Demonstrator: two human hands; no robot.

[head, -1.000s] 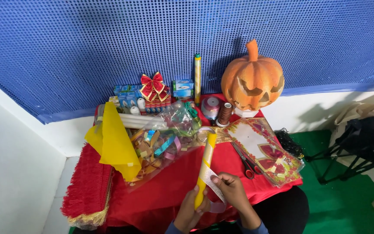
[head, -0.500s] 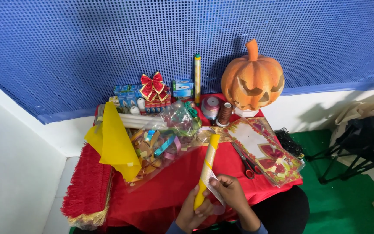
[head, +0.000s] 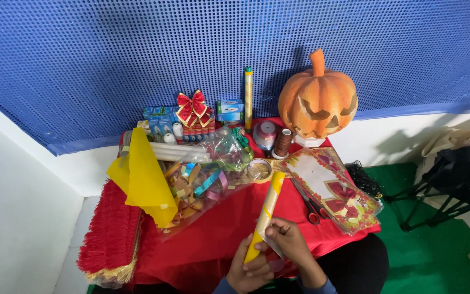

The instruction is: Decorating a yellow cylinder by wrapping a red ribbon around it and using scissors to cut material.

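Roll (head: 266,209), yellow, upright-tilted over red cloth (head: 218,228) at table's near edge. My left hand (head: 251,269) wraps fingers round its lower end; my right hand (head: 289,242) pinches its side. Scissors (head: 307,201) just right; pumpkin (head: 317,103) at back.

A glossy yellow roll (head: 266,214) of wrapped paper is seen at lower centre. The table is covered by matt red cloth (head: 218,228). Clear shiny plastic bags (head: 208,174) are seen at centre. The pumpkin (head: 317,102) at upper right appears matt and slightly rough. A perforated blue sheet (head: 137,54) is seen behind.
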